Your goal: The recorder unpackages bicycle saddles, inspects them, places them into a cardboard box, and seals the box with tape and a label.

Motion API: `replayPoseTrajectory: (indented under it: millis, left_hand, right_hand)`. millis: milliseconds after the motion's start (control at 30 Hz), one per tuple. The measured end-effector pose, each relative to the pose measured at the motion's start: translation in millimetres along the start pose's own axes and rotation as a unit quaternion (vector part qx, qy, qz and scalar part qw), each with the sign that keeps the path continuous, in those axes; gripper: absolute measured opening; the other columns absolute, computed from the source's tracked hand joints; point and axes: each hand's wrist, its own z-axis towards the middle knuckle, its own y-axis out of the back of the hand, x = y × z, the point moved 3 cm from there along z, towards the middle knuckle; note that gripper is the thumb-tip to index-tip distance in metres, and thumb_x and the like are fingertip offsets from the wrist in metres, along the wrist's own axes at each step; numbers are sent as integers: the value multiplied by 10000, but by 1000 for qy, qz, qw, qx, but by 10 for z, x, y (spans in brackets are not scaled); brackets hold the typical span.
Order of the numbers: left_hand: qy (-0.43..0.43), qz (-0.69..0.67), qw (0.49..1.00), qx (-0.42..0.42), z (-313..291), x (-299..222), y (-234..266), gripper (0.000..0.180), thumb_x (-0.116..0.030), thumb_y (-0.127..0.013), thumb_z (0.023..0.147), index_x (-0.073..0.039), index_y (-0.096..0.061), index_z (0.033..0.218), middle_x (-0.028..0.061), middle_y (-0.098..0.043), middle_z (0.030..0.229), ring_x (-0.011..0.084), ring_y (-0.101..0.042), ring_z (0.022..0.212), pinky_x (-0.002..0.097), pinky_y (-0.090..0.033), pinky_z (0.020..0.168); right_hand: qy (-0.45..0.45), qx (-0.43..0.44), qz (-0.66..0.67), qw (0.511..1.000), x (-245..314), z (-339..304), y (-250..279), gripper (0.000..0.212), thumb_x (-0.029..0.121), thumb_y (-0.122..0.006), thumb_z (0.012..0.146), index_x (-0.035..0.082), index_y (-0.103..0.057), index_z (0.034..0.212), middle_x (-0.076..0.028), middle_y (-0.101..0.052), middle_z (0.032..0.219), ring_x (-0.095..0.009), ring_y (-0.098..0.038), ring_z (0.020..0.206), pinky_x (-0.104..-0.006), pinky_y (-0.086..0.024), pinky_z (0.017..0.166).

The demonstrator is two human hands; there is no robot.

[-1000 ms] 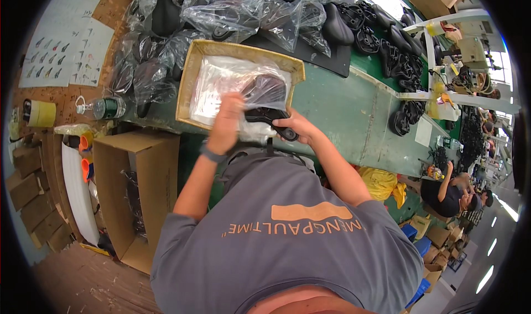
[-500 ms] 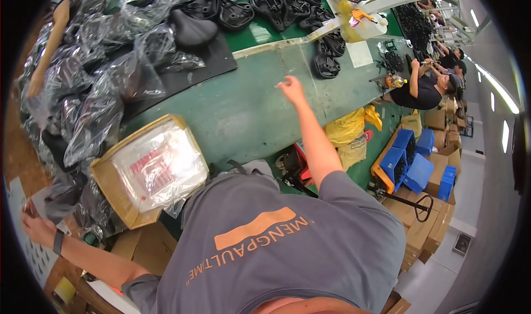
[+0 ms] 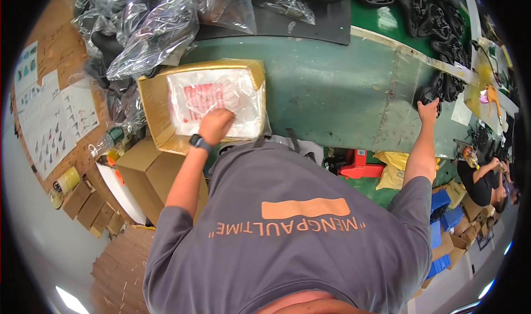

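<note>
One box (image 3: 155, 101) of bags (image 3: 207, 97) sits under the left hand (image 3: 217, 125), whose grip I cannot tell; the right hand (image 3: 428, 111) holds a saddle (image 3: 425, 94) at the counter (image 3: 332, 95).

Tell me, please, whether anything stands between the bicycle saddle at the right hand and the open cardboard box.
Nothing visible stands between the bicycle saddle at the right hand and the cardboard box; only the green workbench stretches between them.

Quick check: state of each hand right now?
Left hand: fingers curled over clear plastic bags; grip can't be told.
Right hand: at a black saddle; firm hold can't be told.
</note>
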Motion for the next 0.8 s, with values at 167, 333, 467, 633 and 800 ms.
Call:
replayPoseTrajectory:
  millis: [167, 333, 467, 633, 800]
  left_hand:
    - [-42, 116, 988, 95, -267, 107, -429, 684, -234, -855, 822, -117, -585, 1439, 210, -554, 1472, 416, -564, 1308, 510, -532, 1031]
    - [290, 71, 954, 14, -261, 515, -667, 910, -341, -826, 866, -183, -356, 1629, 246, -536, 1479, 491, -615, 1255, 520, -560, 1007]
    - [447, -22, 893, -51, -345, 730, -868, 987, -423, -778, 905, -181, -208, 1674, 275, -623, 1361, 481, -695, 1115, 532, -572, 956]
    - [334, -76, 936, -80, -224, 436, -884, 672, -349, -785, 920, -124, -489, 1480, 233, -703, 1198, 422, -707, 1040, 507, -572, 875]
    - [152, -32, 983, -101, -151, 455, -1141, 300, -352, -792, 924, -88, -706, 1037, 128, -680, 1081, 345, -687, 935, 482, -544, 812]
  right_hand:
    - [-1, 89, -43, 995, 1243, -988, 189, 987, 493, -795, 845, 140, -341, 1647, -217, -658, 1429, -446, -648, 1269, -582, -484, 1065]
    - [49, 144, 274, 950, 1630, -2110, 249, 598, 362, -756, 940, 67, -623, 1443, -156, -793, 926, -333, -753, 829, -435, -590, 781]
    - [146, -25, 186, 971, 1711, -2514, 295, 573, 353, -717, 978, -23, -626, 1399, -231, -748, 1149, -382, -710, 1065, -467, -545, 953]
    - [183, 17, 336, 924, 1468, -2905, -232, 564, 363, -638, 1028, -20, -598, 1439, -302, -626, 1401, -453, -557, 1337, -487, -427, 1159]
    - [129, 127, 165, 969, 1760, -3488, 69, 623, 496, -655, 1006, -44, -665, 1316, -282, -693, 1279, -452, -619, 1248, -507, -478, 1083]
